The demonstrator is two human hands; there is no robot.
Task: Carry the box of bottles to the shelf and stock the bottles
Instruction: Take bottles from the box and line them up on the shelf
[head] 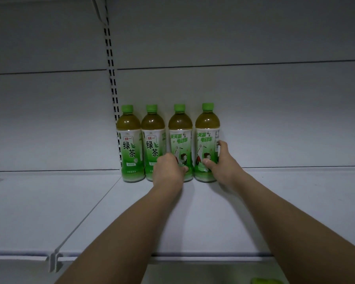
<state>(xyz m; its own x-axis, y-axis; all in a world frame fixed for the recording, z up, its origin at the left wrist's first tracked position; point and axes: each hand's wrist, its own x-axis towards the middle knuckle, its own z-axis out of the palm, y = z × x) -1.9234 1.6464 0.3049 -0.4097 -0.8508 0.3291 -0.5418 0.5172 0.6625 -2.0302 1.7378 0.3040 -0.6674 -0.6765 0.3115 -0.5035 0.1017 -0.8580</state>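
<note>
Several green-tea bottles with green caps stand upright in a row at the back of a white shelf point(193, 218). The two left bottles point(129, 144) point(153, 140) stand free against the back wall. My left hand point(168, 171) is wrapped around the lower part of the third bottle point(180, 138). My right hand point(219, 162) grips the fourth bottle point(207, 136) from its right side, thumb across the label. Both held bottles rest on the shelf. The box is out of sight.
A slotted upright rail point(112, 78) runs up the back wall just left of the bottles. A seam with a bracket point(54, 261) divides the shelf boards at the front left. Something green point(328, 281) peeks in at the bottom right edge.
</note>
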